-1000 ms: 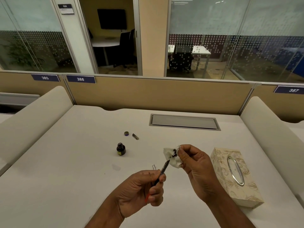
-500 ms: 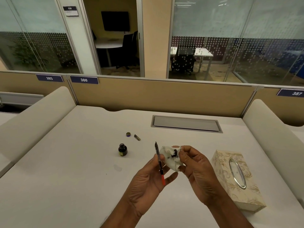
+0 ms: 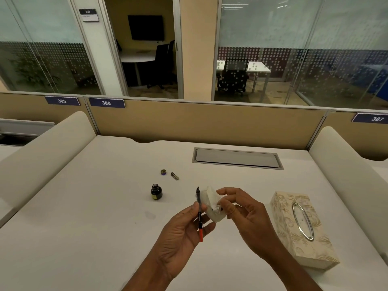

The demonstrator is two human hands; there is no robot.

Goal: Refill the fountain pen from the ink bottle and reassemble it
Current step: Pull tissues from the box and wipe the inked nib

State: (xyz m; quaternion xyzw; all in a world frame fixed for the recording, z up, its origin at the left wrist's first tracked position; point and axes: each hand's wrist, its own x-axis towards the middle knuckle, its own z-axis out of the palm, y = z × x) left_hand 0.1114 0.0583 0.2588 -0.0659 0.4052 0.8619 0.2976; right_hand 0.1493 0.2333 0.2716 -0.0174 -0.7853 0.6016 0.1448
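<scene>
My left hand [image 3: 184, 227] pinches the fountain pen's inner section [image 3: 199, 211] upright, nib at the top, red converter end at the bottom. Right beside it, my right hand [image 3: 245, 215] holds a crumpled, ink-stained tissue [image 3: 212, 204] that touches the pen. The small dark ink bottle [image 3: 156, 192] stands uncapped on the white desk [image 3: 84, 217], to the left of my hands. Its cap [image 3: 163, 172] and a short dark pen part [image 3: 174, 176] lie farther back.
A patterned tissue box [image 3: 302, 227] lies on the desk to the right of my hands. A grey cable hatch [image 3: 237, 158] is set into the desk at the back. Padded dividers flank both sides. A faint smudge [image 3: 150, 215] marks the desk on the left.
My left hand turned the pen section from a tilt to upright and raised it beside the tissue. My right hand shifted its hold on the tissue, whose stained side now faces away.
</scene>
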